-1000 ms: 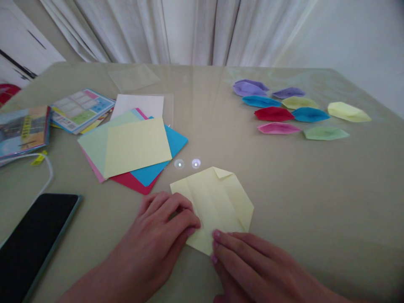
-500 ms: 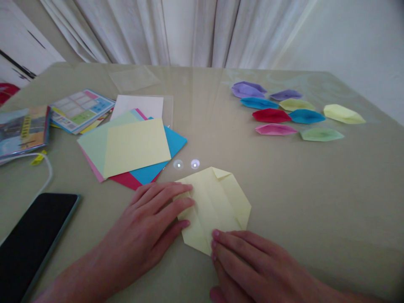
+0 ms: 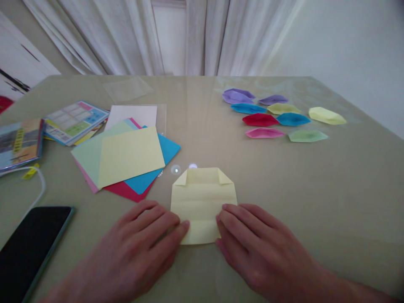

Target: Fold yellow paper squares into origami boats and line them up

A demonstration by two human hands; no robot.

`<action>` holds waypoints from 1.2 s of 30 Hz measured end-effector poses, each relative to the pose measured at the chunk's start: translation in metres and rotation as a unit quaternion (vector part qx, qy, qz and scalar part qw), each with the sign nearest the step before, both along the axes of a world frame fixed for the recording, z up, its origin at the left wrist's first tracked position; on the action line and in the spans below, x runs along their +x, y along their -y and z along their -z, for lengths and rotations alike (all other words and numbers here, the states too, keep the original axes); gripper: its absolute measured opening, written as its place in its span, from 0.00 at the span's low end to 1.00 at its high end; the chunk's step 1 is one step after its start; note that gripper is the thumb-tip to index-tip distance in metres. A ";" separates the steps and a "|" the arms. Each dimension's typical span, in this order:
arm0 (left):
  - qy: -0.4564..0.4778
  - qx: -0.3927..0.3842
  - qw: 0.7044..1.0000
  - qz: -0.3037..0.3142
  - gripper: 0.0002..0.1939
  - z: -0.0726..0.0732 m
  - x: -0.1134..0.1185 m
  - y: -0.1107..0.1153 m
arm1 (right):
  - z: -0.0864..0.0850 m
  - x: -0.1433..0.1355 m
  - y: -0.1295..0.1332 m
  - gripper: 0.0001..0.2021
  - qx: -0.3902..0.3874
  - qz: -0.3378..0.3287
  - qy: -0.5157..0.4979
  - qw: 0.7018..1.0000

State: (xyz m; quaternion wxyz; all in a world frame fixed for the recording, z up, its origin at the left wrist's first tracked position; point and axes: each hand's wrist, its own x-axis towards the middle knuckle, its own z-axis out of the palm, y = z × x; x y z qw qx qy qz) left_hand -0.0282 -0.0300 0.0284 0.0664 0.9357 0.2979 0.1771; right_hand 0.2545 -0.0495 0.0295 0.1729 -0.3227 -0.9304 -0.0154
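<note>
A pale yellow sheet of origami paper (image 3: 202,198) lies in front of me on the table. Its two far corners are folded inward, and crease lines run across it from side to side. My left hand (image 3: 143,248) grips the near left corner, thumb on top and fingers curled. At the near right corner, my right hand (image 3: 260,248) pinches the paper between bent fingers and thumb. Both hands cover the near corners, so how those are folded is hidden.
Left of the paper lies a stack of coloured sheets (image 3: 132,155). Beyond it are a patterned packet (image 3: 75,122) and a picture-covered book (image 3: 20,141). A phone (image 3: 34,248) and white cable (image 3: 42,185) lie near left. Several folded paper boats (image 3: 260,120) sit at the back right.
The yellow paper has been turned so its folded corners point away from me. My left hand has shifted to the near left corner, my right hand to the near right one. The view tilted slightly.
</note>
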 end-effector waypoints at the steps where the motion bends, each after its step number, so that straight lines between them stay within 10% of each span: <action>1: 0.006 0.014 1.000 0.006 0.15 -0.001 0.004 0.002 | 0.000 -0.001 0.000 0.14 0.006 0.001 0.004 1.000; 13: 0.071 0.017 0.997 -0.023 0.23 0.000 0.027 0.020 | 0.000 -0.008 0.007 0.22 -0.025 -0.008 -0.015 1.000; 36: 0.038 -0.041 0.997 0.049 0.16 -0.005 0.017 0.012 | 0.005 -0.015 0.007 0.06 -0.356 0.061 -0.114 0.925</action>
